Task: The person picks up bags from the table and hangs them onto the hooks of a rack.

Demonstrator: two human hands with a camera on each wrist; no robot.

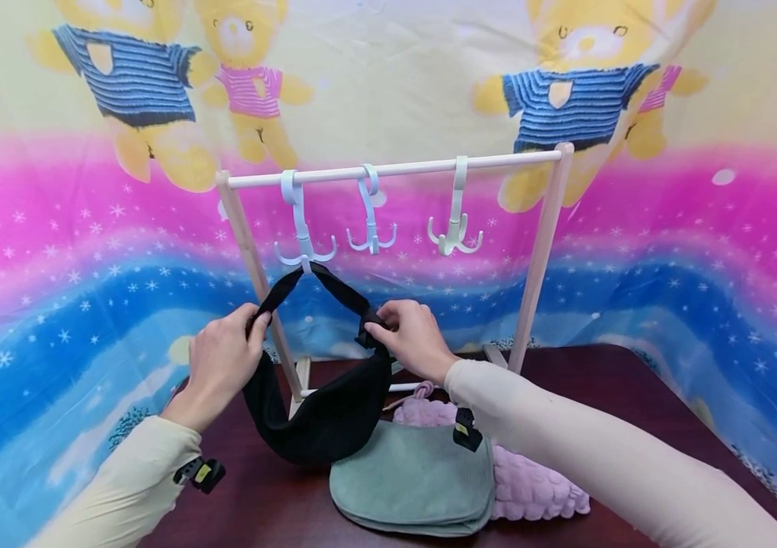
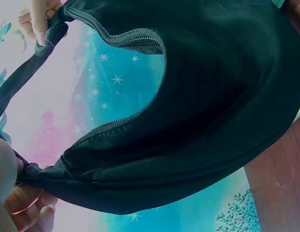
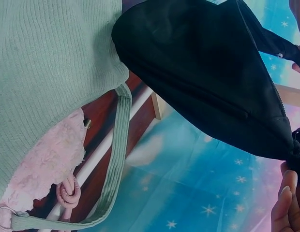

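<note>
A black shoulder bag point(image 1: 320, 422) with a zipped opening hangs below the leftmost white hook point(image 1: 302, 247), its strap looped at the hook's front prong. My left hand point(image 1: 227, 354) pinches the strap's left side where it meets the bag. On the other side my right hand point(image 1: 412, 335) grips the strap at its knot. Between the hands the bag's body sags, its lower edge overlapping a green corduroy bag point(image 1: 415, 479) on the table. In the left wrist view the zipper of the black bag point(image 2: 213, 96) shows along its curved mouth.
The hook hangs from a wooden rack's top bar point(image 1: 415, 167), with a middle hook point(image 1: 370, 221) and a right hook point(image 1: 456, 221) beside it. Under the green bag lies a fluffy pink bag point(image 1: 532, 483) on the dark red table point(image 1: 607, 411). A printed cloth stands behind.
</note>
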